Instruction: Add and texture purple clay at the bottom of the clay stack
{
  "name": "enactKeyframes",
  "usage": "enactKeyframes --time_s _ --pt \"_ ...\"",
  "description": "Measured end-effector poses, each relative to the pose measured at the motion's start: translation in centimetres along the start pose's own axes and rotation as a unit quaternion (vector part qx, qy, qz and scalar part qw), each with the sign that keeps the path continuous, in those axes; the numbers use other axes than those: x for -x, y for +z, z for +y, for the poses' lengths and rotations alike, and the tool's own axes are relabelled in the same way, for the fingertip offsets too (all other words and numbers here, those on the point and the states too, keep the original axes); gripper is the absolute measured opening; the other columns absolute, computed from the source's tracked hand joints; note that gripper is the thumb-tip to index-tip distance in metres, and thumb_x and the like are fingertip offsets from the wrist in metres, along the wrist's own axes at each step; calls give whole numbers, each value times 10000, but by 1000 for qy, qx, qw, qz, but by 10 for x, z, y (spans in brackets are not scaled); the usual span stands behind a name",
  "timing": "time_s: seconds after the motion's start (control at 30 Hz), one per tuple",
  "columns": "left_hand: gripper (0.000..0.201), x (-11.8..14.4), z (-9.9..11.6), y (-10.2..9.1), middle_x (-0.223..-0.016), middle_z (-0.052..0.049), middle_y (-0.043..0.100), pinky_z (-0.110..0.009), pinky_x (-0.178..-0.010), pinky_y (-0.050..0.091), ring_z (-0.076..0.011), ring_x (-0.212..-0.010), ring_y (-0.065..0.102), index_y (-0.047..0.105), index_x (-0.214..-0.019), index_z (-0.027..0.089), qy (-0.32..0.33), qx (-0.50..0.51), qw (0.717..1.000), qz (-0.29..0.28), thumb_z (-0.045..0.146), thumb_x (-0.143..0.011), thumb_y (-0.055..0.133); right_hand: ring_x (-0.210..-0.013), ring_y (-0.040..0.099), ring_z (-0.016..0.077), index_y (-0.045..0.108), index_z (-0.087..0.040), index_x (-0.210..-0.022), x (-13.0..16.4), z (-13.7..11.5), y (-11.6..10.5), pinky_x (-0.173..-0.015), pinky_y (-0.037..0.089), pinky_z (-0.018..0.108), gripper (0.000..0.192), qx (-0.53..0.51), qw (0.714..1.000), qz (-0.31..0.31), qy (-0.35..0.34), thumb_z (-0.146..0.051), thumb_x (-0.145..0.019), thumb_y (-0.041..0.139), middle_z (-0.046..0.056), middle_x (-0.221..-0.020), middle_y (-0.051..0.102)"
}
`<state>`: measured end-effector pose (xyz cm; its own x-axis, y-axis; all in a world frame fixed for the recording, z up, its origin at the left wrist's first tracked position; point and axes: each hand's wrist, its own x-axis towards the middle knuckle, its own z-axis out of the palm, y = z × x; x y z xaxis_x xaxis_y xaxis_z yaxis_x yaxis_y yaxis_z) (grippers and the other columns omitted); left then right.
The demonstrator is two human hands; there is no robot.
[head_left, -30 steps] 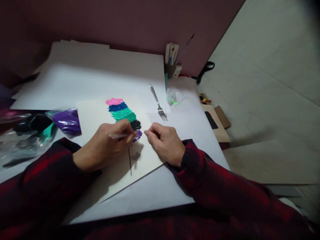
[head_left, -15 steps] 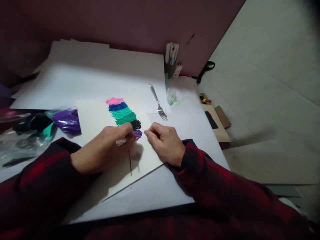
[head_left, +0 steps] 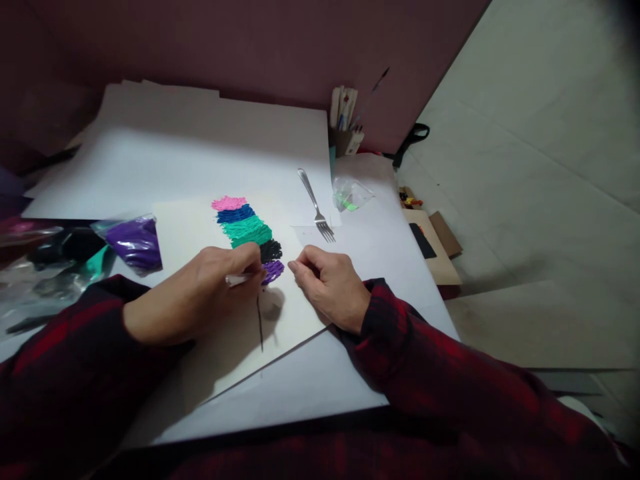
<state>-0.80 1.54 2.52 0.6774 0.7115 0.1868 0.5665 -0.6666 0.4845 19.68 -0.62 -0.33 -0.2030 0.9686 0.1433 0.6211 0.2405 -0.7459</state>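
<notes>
Head view, work piece: cream card [head_left: 200, 233] lying flat on white board [head_left: 320, 387], bearing stacked bands of pink, blue, teal, black and purple texture [head_left: 249, 233], with a dark vertical line below them.
Purple patch [head_left: 273, 271]: lowest band, just beside both hands.
Left hand [head_left: 200, 293]: resting on the card, fingers closed on a thin clear tool [head_left: 239, 279] whose tip points at the purple patch.
Right hand [head_left: 330, 283]: resting on the card's right part, fingers curled in, fingertips near the purple patch; whether they pinch anything cannot be told.
Fork [head_left: 316, 205]: lying on the white sheet beyond the right hand, tines toward the person.
Purple bag [head_left: 134, 241]: left of the card, among other plastic bags.
Small clear bag [head_left: 351, 194]: right of the fork, green inside.
Scissors [head_left: 410, 141]: far right, by the wall.
</notes>
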Motion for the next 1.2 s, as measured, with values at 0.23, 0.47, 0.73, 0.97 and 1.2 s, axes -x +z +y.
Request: enactKeyframes --time_s 0.23,0.47,0.73,0.97,1.2 --pt "170 0 8 -4 -560 58 497 -187 -501 313 -63 -494 393 436 -698 181 -43 -19 998 39 157 -841 525 -523 414 88 503 -181 -669 0 1 0 -544 320 237 249 -2 1000 -1 0 -284 -895 513 -40 -562 495" --pt "112 1 3 5 -616 46 504 -185 -515 329 -67 -526 383 516 -819 162 16 0 1000 17 186 -916 463 -525 407 89 510 -179 -675 0 1 0 -545 315 237 246 4 1000 -5 2 -284 -898 508 -42 -560 485" --pt "124 1 4 0 -608 54 495 -190 -530 321 -67 -518 370 508 -806 164 15 11 1000 -21 169 -915 449 -523 403 87 495 -180 -656 0 -1 -1 -547 306 239 252 6 1000 -2 2 -268 -891 520 -48 -550 477" --pt "159 2 3 2 -607 45 481 -210 -522 301 -83 -517 354 525 -814 168 13 39 999 -21 213 -930 427 -522 412 88 500 -181 -663 0 -1 0 -549 313 240 249 9 1000 0 1 -273 -893 517 -45 -553 488" --pt "158 3 2 0 -638 30 415 -253 -514 267 -121 -529 303 474 -813 206 75 50 995 -51 172 -908 353 -518 412 86 501 -178 -668 0 -1 -1 -544 316 235 245 5 1000 1 0 -267 -896 517 -43 -555 494"
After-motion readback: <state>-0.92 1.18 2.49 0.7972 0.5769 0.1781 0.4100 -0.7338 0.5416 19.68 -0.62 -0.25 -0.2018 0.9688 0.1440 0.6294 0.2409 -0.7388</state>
